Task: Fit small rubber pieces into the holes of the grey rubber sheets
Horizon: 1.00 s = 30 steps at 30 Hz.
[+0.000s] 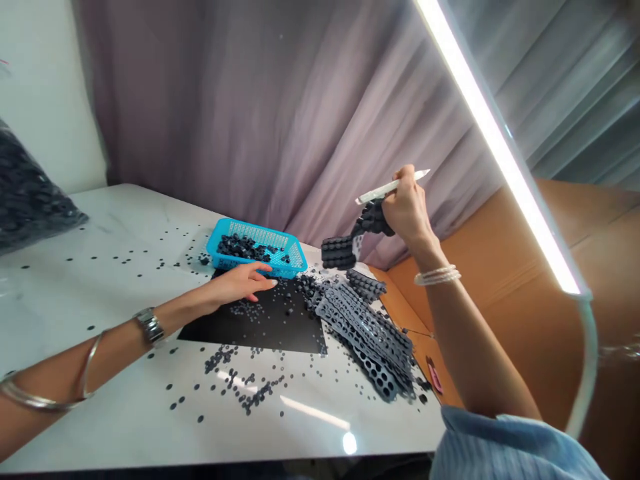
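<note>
My left hand (245, 282) reaches over the black mat (280, 327), its fingers apart and nothing visible in them. Just behind the fingers, at the front rim, is a blue plastic basket (295, 270) holding small black pieces (243, 247). My right hand (407, 208) is raised at the right, closed around a white pen-shaped tool (380, 192) with a pale pointed tip. The same hand seems to hold a black moulded sheet (373, 219) hanging below the tool. Another black ribbed piece (337, 253) is at that sheet's lower left; whether they are joined I cannot tell.
Perforated black sheets (367, 327) lie piled right of the mat. Small black discs (255, 397) are scattered over the white table (125, 427). A bag of dark pieces (30, 193) stands at the left. A lit tube lamp (505, 147) slants across the right.
</note>
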Motion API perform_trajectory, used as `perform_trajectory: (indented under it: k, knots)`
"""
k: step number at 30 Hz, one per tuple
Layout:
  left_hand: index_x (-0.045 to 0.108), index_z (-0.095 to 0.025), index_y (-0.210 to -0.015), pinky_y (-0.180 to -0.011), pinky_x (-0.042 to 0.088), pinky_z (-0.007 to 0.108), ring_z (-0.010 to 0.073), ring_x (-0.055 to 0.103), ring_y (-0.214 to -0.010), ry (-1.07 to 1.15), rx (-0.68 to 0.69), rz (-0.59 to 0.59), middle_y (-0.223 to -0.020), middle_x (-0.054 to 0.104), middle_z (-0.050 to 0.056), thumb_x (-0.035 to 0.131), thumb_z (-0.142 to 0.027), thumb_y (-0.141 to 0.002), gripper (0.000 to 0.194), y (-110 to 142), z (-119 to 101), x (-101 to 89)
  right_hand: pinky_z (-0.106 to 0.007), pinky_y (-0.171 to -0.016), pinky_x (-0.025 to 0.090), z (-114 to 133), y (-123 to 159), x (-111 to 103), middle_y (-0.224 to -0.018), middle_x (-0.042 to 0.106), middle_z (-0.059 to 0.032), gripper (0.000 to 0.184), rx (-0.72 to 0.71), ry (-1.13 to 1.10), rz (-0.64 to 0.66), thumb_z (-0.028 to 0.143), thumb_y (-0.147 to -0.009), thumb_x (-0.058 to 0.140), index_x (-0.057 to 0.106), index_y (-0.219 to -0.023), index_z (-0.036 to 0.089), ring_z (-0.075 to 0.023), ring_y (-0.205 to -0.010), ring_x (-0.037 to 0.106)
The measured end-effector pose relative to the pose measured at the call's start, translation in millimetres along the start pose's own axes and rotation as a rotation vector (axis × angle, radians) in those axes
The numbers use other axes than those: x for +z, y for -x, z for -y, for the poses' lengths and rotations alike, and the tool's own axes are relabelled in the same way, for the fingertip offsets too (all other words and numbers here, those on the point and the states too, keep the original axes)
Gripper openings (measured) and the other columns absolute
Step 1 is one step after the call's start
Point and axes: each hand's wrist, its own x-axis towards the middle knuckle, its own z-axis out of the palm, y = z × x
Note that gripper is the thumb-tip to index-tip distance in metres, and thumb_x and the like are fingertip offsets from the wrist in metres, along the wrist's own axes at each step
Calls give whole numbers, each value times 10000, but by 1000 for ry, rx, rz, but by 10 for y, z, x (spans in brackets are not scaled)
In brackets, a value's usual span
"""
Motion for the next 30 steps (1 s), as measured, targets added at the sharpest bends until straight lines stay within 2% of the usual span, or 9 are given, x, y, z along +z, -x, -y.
perform_trajectory:
  k: [4,6,8,10,12,15,21,27,30]
  knots:
    - [548,-135,-1237,-882,534,424,320,634,-1116,478,-278,221,-1201,636,253,546,-717,-770,746,69,-60,110,-346,-705,420,472,104,0,-775,449,-10,214,-53,-177,8,74,-816,357,444,-959,208,-143,-706,452]
    - [572,-162,-1182,-883,534,467,334,635,-1114,636,-307,311,-1189,654,222,483,-756,-784,720,124,-53,177,-322,-694,423,607,209,67,-783,446,-10,196,-33,-251,35,72,-804,350,421,-916,217,-144,-723,455]
    - [586,-194,-1152,-883,541,474,320,640,-1103,683,-254,254,-1196,660,177,482,-700,-829,609,193,-17,218,-299,-685,425,681,359,152,-792,464,-15,196,28,-311,86,69,-783,338,391,-885,227,-149,-741,469]
    - [604,-200,-1115,-875,553,444,294,658,-1057,630,-216,87,-1165,672,159,558,-580,-847,468,271,34,196,-278,-673,427,706,583,247,-802,500,-20,197,126,-364,155,78,-761,327,364,-870,237,-158,-755,491]
    - [610,-196,-1103,-856,565,410,267,673,-996,542,-203,-77,-1127,678,148,646,-458,-814,392,353,85,104,-267,-665,432,705,904,364,-813,535,-19,194,236,-404,253,102,-738,328,339,-868,245,-171,-767,513]
    - [578,-253,-1206,-834,564,382,233,669,-965,336,-127,-192,-1146,651,86,668,-408,-785,458,484,157,-85,-268,-669,436,705,1522,603,-794,547,-15,145,350,-431,376,144,-736,335,315,-830,252,-192,-780,527]
    - [685,-290,-1116,-866,480,388,238,626,-895,-676,89,-269,-1086,565,72,603,-450,-776,384,774,398,-225,-269,-597,367,754,2533,1061,-679,473,16,167,334,-320,658,103,-751,300,304,-799,263,-189,-628,477]
    - [723,-207,-938,-819,445,454,364,598,-961,-1148,11,-200,-1042,597,161,567,-399,-802,283,988,475,-166,-290,-617,362,672,2663,984,-749,508,-22,209,215,7,636,73,-733,339,352,-832,256,-211,-677,493]
    - [708,-198,-1050,-953,398,517,433,494,-1205,-1231,74,-220,-1181,609,191,591,-361,-817,308,1027,408,60,-304,-723,420,775,2590,943,-852,574,-62,198,185,-139,582,69,-752,350,362,-833,249,-225,-847,562]
